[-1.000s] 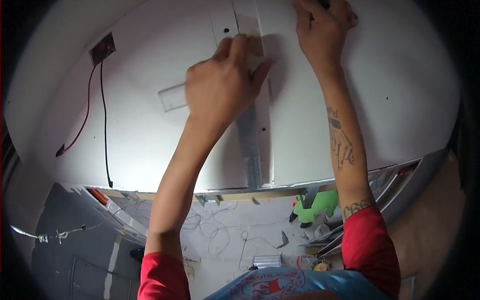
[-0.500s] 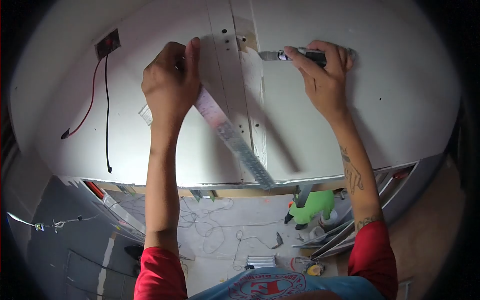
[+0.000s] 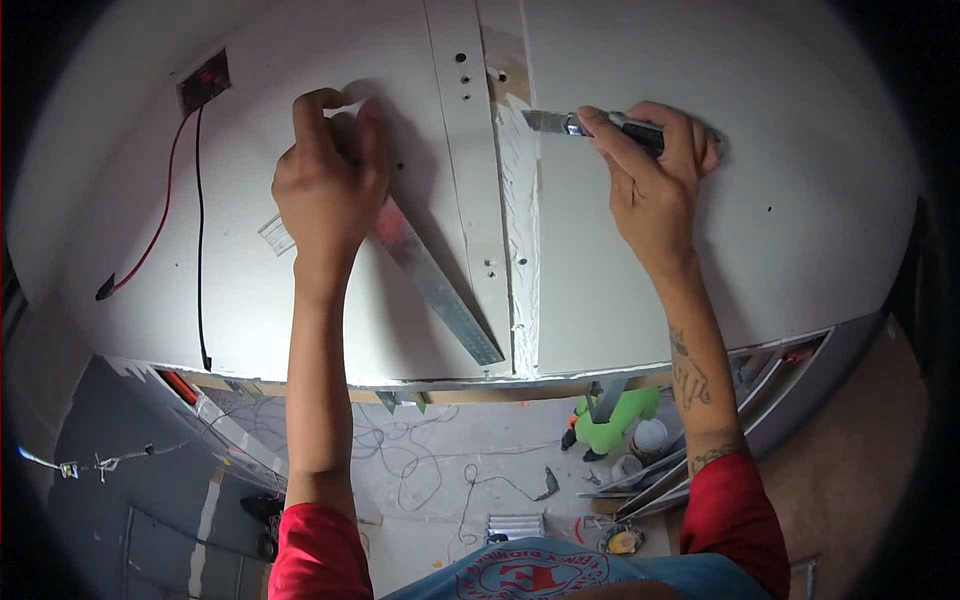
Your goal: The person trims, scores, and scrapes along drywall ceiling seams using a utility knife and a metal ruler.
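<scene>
My left hand (image 3: 330, 190) is up against the white board (image 3: 640, 260), its fingers curled round a metal ruler (image 3: 435, 285). The ruler slants down to the right, its lower end left of the vertical seam (image 3: 520, 210); my hand hides its upper part. A small pale striped piece (image 3: 276, 235) shows beside my left wrist; I cannot tell whether it belongs to the ruler. In my right hand (image 3: 655, 165) is a snap-off utility knife (image 3: 640, 132), gripped level. Its bare blade points left, with the tip at the seam's rough, torn-looking surface.
A wall box (image 3: 203, 82) with a red wire (image 3: 170, 215) and a black wire (image 3: 201, 240) hanging out is on the left. Far below, a person in a green top (image 3: 615, 420) is near a white bucket (image 3: 650, 436). Cables (image 3: 420, 455) lie across the floor.
The ruler's lower end has swung left, off the seam, and my left hand has shifted slightly left and down. The knife stays near the seam. The view has shifted slightly.
</scene>
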Motion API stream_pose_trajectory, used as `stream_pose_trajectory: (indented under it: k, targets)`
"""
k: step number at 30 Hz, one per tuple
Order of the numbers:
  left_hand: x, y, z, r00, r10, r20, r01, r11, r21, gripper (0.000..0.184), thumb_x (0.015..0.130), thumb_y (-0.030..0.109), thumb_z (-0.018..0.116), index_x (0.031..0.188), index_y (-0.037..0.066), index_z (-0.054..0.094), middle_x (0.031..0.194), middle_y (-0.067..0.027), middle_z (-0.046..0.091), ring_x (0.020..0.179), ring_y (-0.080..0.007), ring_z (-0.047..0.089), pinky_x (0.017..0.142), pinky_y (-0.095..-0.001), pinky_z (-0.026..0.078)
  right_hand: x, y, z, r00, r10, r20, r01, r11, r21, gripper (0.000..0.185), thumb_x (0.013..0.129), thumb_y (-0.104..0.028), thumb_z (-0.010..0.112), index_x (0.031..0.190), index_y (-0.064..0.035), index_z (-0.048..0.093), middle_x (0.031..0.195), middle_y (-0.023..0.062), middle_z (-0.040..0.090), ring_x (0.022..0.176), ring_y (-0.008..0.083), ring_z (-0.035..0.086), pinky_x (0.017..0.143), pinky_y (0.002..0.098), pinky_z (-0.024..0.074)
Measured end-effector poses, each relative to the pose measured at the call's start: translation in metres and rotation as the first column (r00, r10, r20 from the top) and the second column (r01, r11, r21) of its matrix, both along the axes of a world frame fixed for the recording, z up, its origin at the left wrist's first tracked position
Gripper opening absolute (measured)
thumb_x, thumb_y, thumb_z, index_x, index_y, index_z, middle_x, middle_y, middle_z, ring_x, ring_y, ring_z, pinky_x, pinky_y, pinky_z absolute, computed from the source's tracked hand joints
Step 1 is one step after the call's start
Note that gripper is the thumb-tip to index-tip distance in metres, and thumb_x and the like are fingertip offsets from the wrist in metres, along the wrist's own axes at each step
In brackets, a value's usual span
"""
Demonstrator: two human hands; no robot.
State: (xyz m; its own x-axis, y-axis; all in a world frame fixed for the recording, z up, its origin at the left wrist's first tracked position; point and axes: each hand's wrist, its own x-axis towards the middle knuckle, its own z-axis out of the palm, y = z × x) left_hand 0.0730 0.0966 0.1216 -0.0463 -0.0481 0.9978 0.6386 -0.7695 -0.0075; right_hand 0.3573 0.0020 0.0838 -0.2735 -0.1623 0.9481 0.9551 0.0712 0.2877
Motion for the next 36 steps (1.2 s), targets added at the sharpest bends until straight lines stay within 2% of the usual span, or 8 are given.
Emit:
stream_pose_trajectory:
  k: [8, 14, 16, 20, 22, 24, 34, 36]
  targets:
    - [0.007, 0.003, 0.000, 0.998, 0.048, 0.036, -0.052, 0.992, 0.117, 0.023, 0.093, 0.016, 0.075, 0.109, 0.009, 0.060, 0.056, 0.0014, 0.060, 0.044, -0.0187, 0.059, 0.048, -0.0323, 0.046, -0.002, 0.012, 0.010, 0.999, -0.046, 0.007, 0.045, 0.994, 0.098, 0.040, 0.082, -0.006, 0.080, 0.114, -0.0291, 0.083, 0.109, 0.0049, 0.061, 0.108, 0.0246, 0.054, 0.099, 0.0457, 0.0297]
    - [0.003, 0.006, -0.001, 1.000, 0.019, 0.025, -0.021, 0.993, 0.112, 0.023, 0.092, 0.014, 0.075, 0.109, 0.009, 0.060, 0.056, 0.0021, 0.061, 0.045, -0.0187, 0.060, 0.048, -0.0319, 0.047, -0.012, 0.026, 0.086, 0.985, -0.161, -0.061, 0.170, 0.963, 0.207, 0.031, 0.090, -0.014, 0.077, 0.116, -0.0285, 0.084, 0.104, 0.0050, 0.065, 0.100, 0.0228, 0.060, 0.096, 0.0427, 0.0379]
    - [0.000, 0.009, -0.002, 1.000, 0.003, 0.027, -0.006, 0.994, 0.107, 0.023, 0.092, 0.013, 0.075, 0.110, 0.009, 0.060, 0.057, 0.0019, 0.061, 0.045, -0.0188, 0.060, 0.048, -0.0319, 0.047, -0.024, 0.025, 0.090, 0.997, 0.031, -0.067, -0.017, 0.980, 0.198, 0.027, 0.092, -0.010, 0.077, 0.117, -0.0198, 0.083, 0.108, 0.0093, 0.063, 0.106, 0.0256, 0.054, 0.097, 0.0449, 0.0331]
    - [-0.002, 0.013, -0.003, 1.000, -0.006, 0.021, 0.003, 0.990, 0.142, 0.021, 0.095, 0.012, 0.072, 0.113, 0.009, 0.060, 0.058, 0.0001, 0.061, 0.046, -0.0168, 0.059, 0.050, -0.0301, 0.046, -0.005, 0.019, 0.048, 0.997, 0.024, 0.072, -0.038, 0.979, 0.201, 0.031, 0.088, -0.012, 0.078, 0.116, -0.0262, 0.084, 0.105, 0.0052, 0.064, 0.101, 0.0225, 0.059, 0.095, 0.0429, 0.0371]
    - [-0.002, 0.012, -0.003, 1.000, -0.007, 0.029, 0.003, 0.991, 0.135, 0.019, 0.098, 0.013, 0.070, 0.115, 0.009, 0.061, 0.060, -0.0015, 0.062, 0.048, -0.0143, 0.058, 0.052, -0.0285, 0.046, -0.010, 0.011, 0.016, 0.999, 0.021, 0.047, -0.022, 0.999, 0.024, 0.038, 0.085, -0.009, 0.080, 0.117, -0.0294, 0.083, 0.108, 0.0057, 0.060, 0.108, 0.0232, 0.054, 0.100, 0.0450, 0.0281]
    - [-0.002, 0.008, -0.003, 1.000, 0.009, 0.015, -0.010, 0.998, 0.068, 0.020, 0.098, 0.012, 0.070, 0.116, 0.009, 0.061, 0.060, -0.0021, 0.063, 0.049, -0.0152, 0.059, 0.052, -0.0291, 0.046, -0.015, 0.006, 0.003, 1.000, 0.004, 0.028, -0.004, 1.000, 0.006, 0.038, 0.085, -0.009, 0.079, 0.117, -0.0292, 0.083, 0.109, 0.0056, 0.060, 0.107, 0.0233, 0.053, 0.100, 0.0448, 0.0281]
    - [0.000, 0.009, -0.004, 0.999, -0.038, 0.011, 0.037, 0.994, 0.106, 0.023, 0.098, 0.013, 0.071, 0.117, 0.009, 0.060, 0.059, -0.0023, 0.062, 0.047, -0.0142, 0.057, 0.051, -0.0287, 0.044, -0.023, 0.009, -0.002, 0.999, -0.026, -0.028, 0.027, 0.999, 0.034, 0.040, 0.082, -0.005, 0.079, 0.115, -0.0284, 0.083, 0.107, 0.0042, 0.061, 0.107, 0.0237, 0.053, 0.100, 0.0440, 0.0283]
    - [0.000, 0.008, -0.004, 1.000, 0.011, 0.016, -0.013, 0.993, 0.120, 0.024, 0.093, 0.013, 0.074, 0.112, 0.009, 0.059, 0.058, 0.0011, 0.062, 0.046, -0.0191, 0.061, 0.049, -0.0321, 0.048, -0.023, 0.012, -0.001, 0.999, -0.030, -0.027, 0.031, 0.998, 0.052, 0.041, 0.082, -0.005, 0.078, 0.115, -0.0286, 0.083, 0.107, 0.0040, 0.061, 0.107, 0.0236, 0.053, 0.100, 0.0437, 0.0282]
